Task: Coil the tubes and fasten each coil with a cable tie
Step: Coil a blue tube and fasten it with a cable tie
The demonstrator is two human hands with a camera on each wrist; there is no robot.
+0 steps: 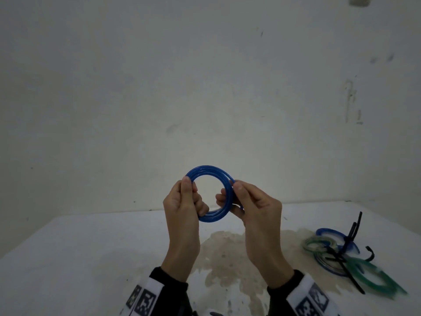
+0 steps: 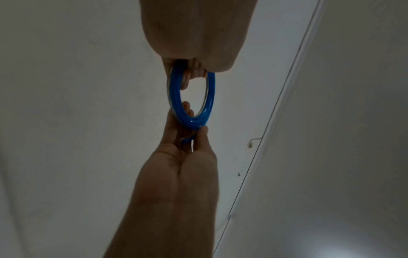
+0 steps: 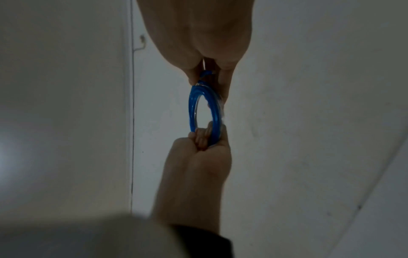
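A pale, scuffed wall (image 1: pixel 205 87) fills the upper half of the head view. Below it lies a white table (image 1: pixel 68 258) with a brownish stain (image 1: pixel 227 258) at its middle.

At four o'clock on the table sits a pile of coiled tubes. It holds a blue plastic coil (image 1: pixel 337 240), a clear greenish coil (image 1: pixel 317 245) and a green coil (image 1: pixel 373 277), all overlapping. Black cable ties (image 1: pixel 352 233) stick up and outward from the pile.

Above the table's far edge, at the centre of the head view, the person holds up a blue plastic tube wound into a round coil of several turns (image 1: pixel 210 193). It stands upright and faces the camera.

The left hand (image 1: pixel 184 210) grips the coil at nine o'clock, with the thumb in front and the fingers curled through the ring. The right hand (image 1: pixel 252 208) pinches it at three o'clock between thumb and fingers. The two hands are apart, on opposite sides of the ring.

In the left wrist view a short loose end of the tube (image 2: pixel 187 138) pokes out beneath the right hand's fingertips (image 2: pixel 204 130).

Both wrists wear black sleeves (image 1: pixel 168 283) with white marker bands (image 1: pixel 145 299).
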